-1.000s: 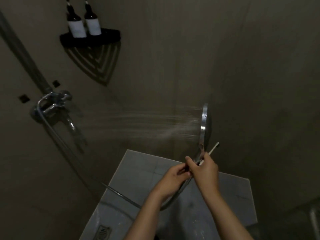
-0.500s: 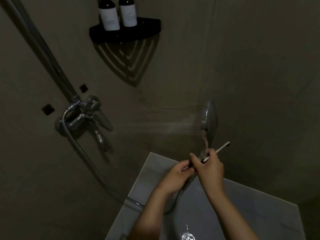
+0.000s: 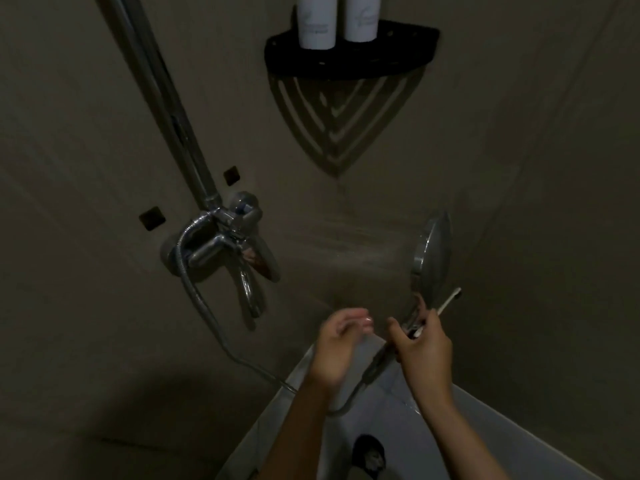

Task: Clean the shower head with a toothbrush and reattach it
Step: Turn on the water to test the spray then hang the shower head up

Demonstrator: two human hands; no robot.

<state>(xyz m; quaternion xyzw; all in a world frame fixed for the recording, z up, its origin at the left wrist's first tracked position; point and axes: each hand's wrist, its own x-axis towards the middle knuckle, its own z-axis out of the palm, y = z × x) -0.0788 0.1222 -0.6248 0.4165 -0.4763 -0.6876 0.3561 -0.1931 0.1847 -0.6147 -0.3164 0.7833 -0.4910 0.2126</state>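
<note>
Two hands sit lower centre: the right hand grips one shower head plus one toothbrush, the left hand hangs loosely curled and empty, below two bottles.

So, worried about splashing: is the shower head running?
On: faint spray streaks leave the shower head toward the mixer tap.

Two bare forearms are showing in dim light, each ending in a bare hand, the left hand and the right hand; pale, glossy nails are glinting on the fingers of the left one
</note>
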